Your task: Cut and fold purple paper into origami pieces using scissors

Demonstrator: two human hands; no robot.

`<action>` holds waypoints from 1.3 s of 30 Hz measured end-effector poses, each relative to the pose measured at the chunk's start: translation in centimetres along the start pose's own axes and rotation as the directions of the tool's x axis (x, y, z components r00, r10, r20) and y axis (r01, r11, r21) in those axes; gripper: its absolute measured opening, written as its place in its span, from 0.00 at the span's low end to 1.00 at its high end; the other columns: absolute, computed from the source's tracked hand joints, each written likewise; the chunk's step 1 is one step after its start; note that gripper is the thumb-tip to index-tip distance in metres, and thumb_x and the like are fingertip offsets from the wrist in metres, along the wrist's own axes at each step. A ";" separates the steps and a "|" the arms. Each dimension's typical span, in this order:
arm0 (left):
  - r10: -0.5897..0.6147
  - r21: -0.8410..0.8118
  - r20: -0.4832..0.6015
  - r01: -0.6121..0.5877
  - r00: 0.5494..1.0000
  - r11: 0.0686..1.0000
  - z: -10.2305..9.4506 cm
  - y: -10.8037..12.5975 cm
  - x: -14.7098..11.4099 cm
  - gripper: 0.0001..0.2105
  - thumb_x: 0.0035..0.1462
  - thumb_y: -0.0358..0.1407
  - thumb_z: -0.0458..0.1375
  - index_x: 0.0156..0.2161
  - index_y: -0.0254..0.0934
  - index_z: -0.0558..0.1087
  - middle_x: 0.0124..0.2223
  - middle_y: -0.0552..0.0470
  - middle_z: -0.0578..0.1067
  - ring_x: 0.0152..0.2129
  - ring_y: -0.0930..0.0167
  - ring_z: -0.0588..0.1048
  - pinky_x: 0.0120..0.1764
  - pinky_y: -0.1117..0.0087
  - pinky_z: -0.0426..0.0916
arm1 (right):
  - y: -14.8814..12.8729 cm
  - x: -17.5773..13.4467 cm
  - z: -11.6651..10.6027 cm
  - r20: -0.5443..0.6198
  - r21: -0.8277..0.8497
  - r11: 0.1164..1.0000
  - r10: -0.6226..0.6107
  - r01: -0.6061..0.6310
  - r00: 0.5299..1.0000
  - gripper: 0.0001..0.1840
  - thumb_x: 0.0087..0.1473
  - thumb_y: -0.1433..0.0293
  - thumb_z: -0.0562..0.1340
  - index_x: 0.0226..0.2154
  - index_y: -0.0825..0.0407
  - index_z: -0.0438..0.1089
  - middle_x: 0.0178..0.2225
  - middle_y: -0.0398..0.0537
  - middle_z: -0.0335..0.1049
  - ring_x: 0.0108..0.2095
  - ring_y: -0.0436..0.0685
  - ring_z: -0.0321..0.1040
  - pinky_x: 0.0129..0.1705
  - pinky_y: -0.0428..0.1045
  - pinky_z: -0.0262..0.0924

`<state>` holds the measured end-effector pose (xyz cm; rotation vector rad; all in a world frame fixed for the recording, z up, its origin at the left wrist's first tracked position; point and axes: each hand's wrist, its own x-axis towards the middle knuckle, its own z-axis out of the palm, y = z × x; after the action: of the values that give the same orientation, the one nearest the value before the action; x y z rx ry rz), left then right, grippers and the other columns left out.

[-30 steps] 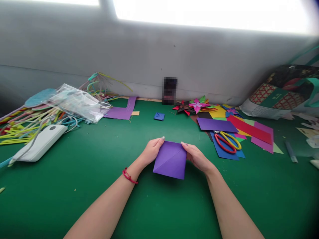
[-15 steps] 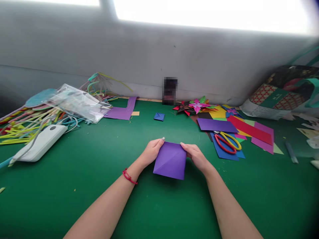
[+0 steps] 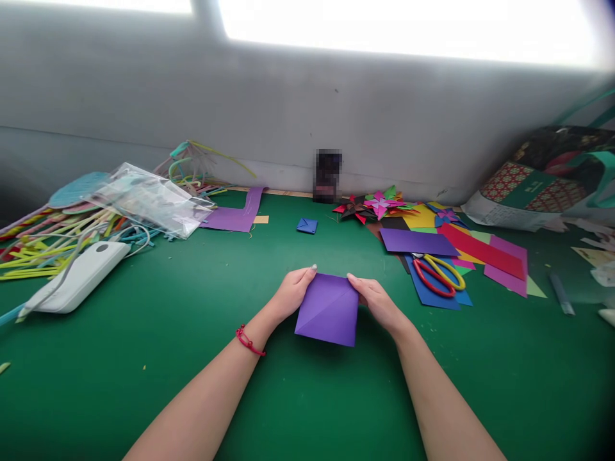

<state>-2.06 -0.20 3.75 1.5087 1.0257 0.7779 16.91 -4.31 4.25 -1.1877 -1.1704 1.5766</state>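
A square of purple paper [image 3: 328, 312] with a diagonal crease is held between my two hands, just over the green table. My left hand [image 3: 294, 292] pinches its upper left corner, thumb on top. At the upper right corner, my right hand [image 3: 377, 298] grips it the same way. The fingers under the sheet are mostly hidden. Beyond the sheet lies a small folded blue paper piece [image 3: 307, 225], touched by neither hand.
Red-and-yellow scissors [image 3: 439, 276] lie on coloured sheets at right, near folded paper stars [image 3: 379, 203]. At left are a white glue gun-like device [image 3: 79, 276], a clear plastic bag [image 3: 154, 198] and many pipe cleaners. A patterned bag [image 3: 533, 186] stands far right.
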 end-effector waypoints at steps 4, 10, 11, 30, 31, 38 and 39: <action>-0.001 0.000 -0.005 0.001 1.000 1.000 -0.1 0.0 0.0 0.20 0.55 0.50 0.44 0.22 0.36 0.55 0.21 0.58 0.54 0.18 0.77 0.53 0.22 0.74 0.50 | -0.6 -0.2 0.3 -0.013 -0.039 0.999 -0.018 0.018 1.000 0.19 0.51 0.55 0.56 0.20 0.54 0.60 0.20 0.40 0.56 0.22 0.48 0.54 0.26 0.45 0.52; 0.009 0.004 0.032 -0.010 0.999 1.000 0.0 0.2 -0.1 0.20 0.55 0.50 0.44 0.21 0.36 0.55 0.21 0.58 0.54 0.18 0.77 0.53 0.22 0.74 0.50 | -0.9 -0.4 0.4 0.016 -0.147 0.989 -0.031 0.033 0.999 0.22 0.51 0.54 0.54 0.18 0.54 0.58 0.18 0.39 0.51 0.21 0.48 0.49 0.24 0.45 0.47; 0.012 0.006 0.047 -0.012 0.999 1.000 0.1 0.3 -0.1 0.20 0.55 0.50 0.44 0.21 0.36 0.55 0.21 0.58 0.54 0.18 0.76 0.53 0.22 0.74 0.51 | -0.8 -0.4 0.4 0.025 -0.159 0.987 -0.034 0.037 0.999 0.22 0.51 0.54 0.55 0.18 0.54 0.59 0.18 0.39 0.51 0.21 0.48 0.48 0.24 0.45 0.46; 0.000 -0.007 0.065 0.001 0.998 1.000 0.4 0.4 -0.2 0.19 0.55 0.49 0.45 0.21 0.36 0.55 0.22 0.58 0.54 0.19 0.76 0.54 0.23 0.74 0.51 | -0.6 -0.1 0.6 -0.011 -0.249 0.959 -0.144 0.136 0.990 0.16 0.50 0.59 0.57 0.23 0.55 0.69 0.22 0.43 0.59 0.25 0.50 0.52 0.26 0.46 0.46; -0.002 -0.020 0.067 0.003 0.998 1.000 0.4 0.4 -0.2 0.19 0.54 0.49 0.45 0.21 0.36 0.56 0.22 0.58 0.54 0.19 0.77 0.54 0.22 0.74 0.51 | -0.6 -0.2 0.6 -0.014 -0.255 0.957 -0.145 0.136 0.989 0.17 0.50 0.59 0.57 0.23 0.54 0.69 0.22 0.43 0.59 0.24 0.50 0.52 0.26 0.46 0.46; 0.009 -0.066 0.140 0.000 0.990 0.998 0.3 1.0 -0.7 0.17 0.52 0.48 0.49 0.25 0.34 0.62 0.24 0.57 0.59 0.21 0.76 0.58 0.24 0.75 0.55 | -0.8 -0.4 0.6 0.001 -0.234 0.963 -0.141 0.137 0.990 0.17 0.49 0.59 0.57 0.20 0.55 0.66 0.20 0.41 0.54 0.22 0.48 0.48 0.24 0.45 0.42; 0.016 -0.066 0.153 -0.006 0.988 0.998 0.2 1.1 -0.8 0.17 0.52 0.47 0.51 0.25 0.34 0.63 0.24 0.56 0.60 0.22 0.76 0.58 0.24 0.75 0.55 | -0.9 -0.4 0.6 0.008 -0.233 0.962 -0.141 0.139 0.990 0.17 0.49 0.59 0.57 0.20 0.55 0.66 0.20 0.41 0.54 0.22 0.48 0.48 0.23 0.45 0.42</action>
<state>-1.95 -1.01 4.80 1.4946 0.8702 0.6854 16.49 -4.64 5.25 -1.2295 -1.4325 1.3541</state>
